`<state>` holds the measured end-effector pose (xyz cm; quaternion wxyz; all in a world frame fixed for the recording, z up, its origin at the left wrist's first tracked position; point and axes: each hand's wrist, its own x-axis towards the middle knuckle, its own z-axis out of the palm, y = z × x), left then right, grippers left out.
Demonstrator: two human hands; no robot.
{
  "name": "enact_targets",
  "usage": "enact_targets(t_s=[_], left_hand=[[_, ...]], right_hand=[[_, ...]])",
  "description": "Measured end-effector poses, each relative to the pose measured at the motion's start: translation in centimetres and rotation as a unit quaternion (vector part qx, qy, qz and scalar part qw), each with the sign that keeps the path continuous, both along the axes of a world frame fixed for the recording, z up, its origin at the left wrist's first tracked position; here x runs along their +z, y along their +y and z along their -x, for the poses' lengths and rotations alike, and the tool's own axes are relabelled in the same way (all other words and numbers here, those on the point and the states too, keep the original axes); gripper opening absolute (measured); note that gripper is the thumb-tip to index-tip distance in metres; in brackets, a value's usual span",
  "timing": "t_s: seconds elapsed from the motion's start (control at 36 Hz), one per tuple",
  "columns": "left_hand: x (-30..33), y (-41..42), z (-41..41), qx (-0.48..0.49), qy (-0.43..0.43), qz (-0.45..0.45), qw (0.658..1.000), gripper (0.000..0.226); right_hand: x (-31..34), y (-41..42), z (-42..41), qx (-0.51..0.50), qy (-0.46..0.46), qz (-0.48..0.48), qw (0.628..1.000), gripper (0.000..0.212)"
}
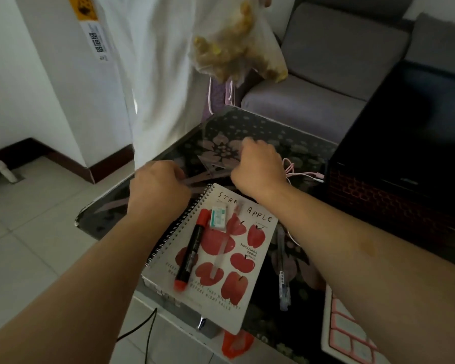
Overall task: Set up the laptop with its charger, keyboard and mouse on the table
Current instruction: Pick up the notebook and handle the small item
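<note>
Pink keyboard (pixel 347 334) pokes in at your bench's (pixel 247 122) near right edge, while your left hand (pixel 158 187) and right hand (pixel 258 166) pinch clear plastic film (pixel 213 164), fingers curled.

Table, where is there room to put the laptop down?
The table is bare at its far end, between the hands and the sofa. The near part is crowded: notebook with marker and eraser, pen, pink cable, pink keyboard.
</note>
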<state>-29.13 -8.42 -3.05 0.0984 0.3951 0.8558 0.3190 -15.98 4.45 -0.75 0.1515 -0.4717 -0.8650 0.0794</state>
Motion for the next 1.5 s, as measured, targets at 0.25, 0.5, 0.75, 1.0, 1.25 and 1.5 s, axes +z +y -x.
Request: enact_targets(t_s=[0.25,0.5,0.75,1.0,1.25,1.5], left_hand=[[1.8,-0.2,-2.7,-0.110,-0.031,0.082,0.990,0.018],[2.1,-1.3,-5.5,-0.164,0.035,0.164,0.972,0.060],[2.1,-1.5,-5.7,-0.181,-0.008,0.144,0.973,0.052],[2.1,-0.9,-4.7,-0.184,-0.062,0.116,0.974,0.049],[2.6,-1.6,-4.0,-0.183,-0.047,0.166,0.968,0.056],[3.5,-1.5,-4.2,-0.123,-0.113,0.058,0.984,0.024]], right_hand=[[2.9,-7.1,-9.5,-0.033,-0.148,0.112,0.982,0.047],[1.1,-11.4,-11.2,-0.017,-0.122,0.126,0.984,0.044],[2.6,-10.5,-9.1,-0.044,0.061,0.223,0.972,0.015],[0.0,-10.5,-8.5,0.003,0.104,0.262,0.959,0.014],[-0.9,-10.1,-8.7,-0.024,0.125,0.267,0.955,0.016],[-1.2,-10.5,-9.0,-0.027,0.152,0.261,0.953,0.012]])
